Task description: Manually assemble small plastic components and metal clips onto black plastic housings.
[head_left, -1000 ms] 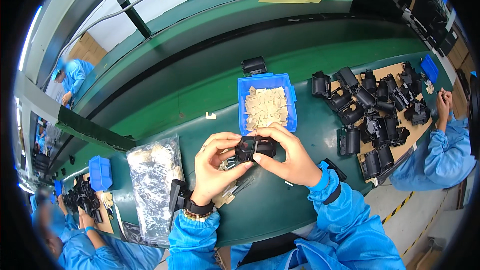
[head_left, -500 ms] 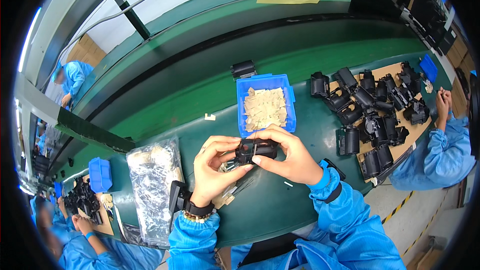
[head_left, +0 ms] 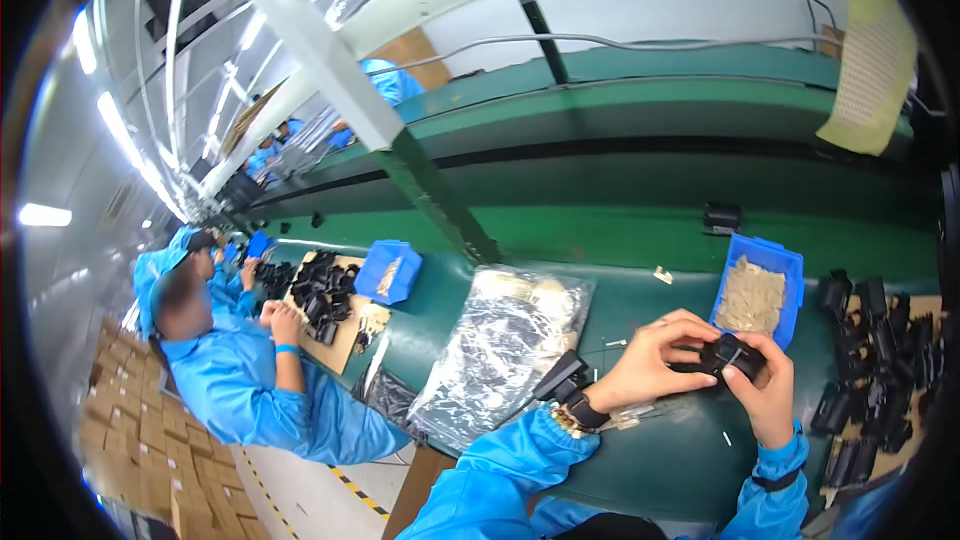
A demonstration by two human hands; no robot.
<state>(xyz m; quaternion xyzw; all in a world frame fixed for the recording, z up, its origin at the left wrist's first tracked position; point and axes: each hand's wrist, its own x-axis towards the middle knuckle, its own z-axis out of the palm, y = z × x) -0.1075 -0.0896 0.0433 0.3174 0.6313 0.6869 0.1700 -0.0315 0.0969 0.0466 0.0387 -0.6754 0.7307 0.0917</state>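
A small black plastic part [head_left: 728, 355] is held between both my hands above the green bench. My left hand [head_left: 655, 365] pinches its left side with thumb and fingers. At its right side, my right hand [head_left: 768, 395] grips it with the thumb across the near face. The fingers partly hide the part. Just beyond my hands stands a blue bin [head_left: 795, 290] holding flat cream-coloured pieces [head_left: 752, 297]. Beneath my left wrist lie small loose pieces [head_left: 632, 414], partly covered. A short white strip [head_left: 727, 438] rests on the bench near my right hand.
Many black plastic parts [head_left: 880, 370] lie on cardboard to the right. A clear plastic bag [head_left: 505, 350] with pale contents lies left of my arm. Behind it rises a green-and-white post [head_left: 430, 190]. At left, a co-worker in blue [head_left: 235, 370] sits near another blue bin [head_left: 388, 270].
The view has swung to the left, so my hands and the blue bin now appear farther right. Both hands still hold the black plastic part.
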